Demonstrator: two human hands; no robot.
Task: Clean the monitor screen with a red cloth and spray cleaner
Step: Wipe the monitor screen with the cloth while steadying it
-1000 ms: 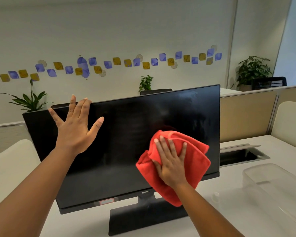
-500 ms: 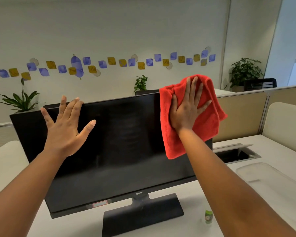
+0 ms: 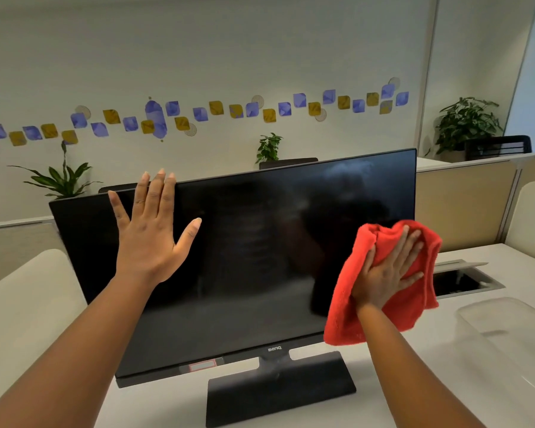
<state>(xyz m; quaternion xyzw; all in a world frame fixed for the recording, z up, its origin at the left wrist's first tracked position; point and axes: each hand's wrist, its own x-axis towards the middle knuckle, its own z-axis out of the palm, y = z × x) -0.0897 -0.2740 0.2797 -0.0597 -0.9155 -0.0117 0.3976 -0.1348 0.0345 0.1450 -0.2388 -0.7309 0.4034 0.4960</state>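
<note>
A black monitor (image 3: pixel 244 257) with a dark, switched-off screen stands on a wide black base (image 3: pixel 278 387) on the white desk. My left hand (image 3: pixel 150 236) lies flat with spread fingers against the screen's upper left, fingertips reaching over the top edge. My right hand (image 3: pixel 386 270) presses a crumpled red cloth (image 3: pixel 346 310) flat against the screen's lower right edge, the cloth hanging past the monitor's side. Faint smears show on the upper right of the screen. The spray cleaner is not in view.
A clear plastic bin (image 3: pixel 513 341) sits on the desk at the right. Behind it is an open cable hatch (image 3: pixel 464 279). A beige partition (image 3: pixel 464 205) and potted plants (image 3: pixel 467 125) stand behind the desk.
My right hand swept the red cloth from the lower middle of the screen up to the top right corner, then down to the lower right edge. My left hand stayed on the upper left.
</note>
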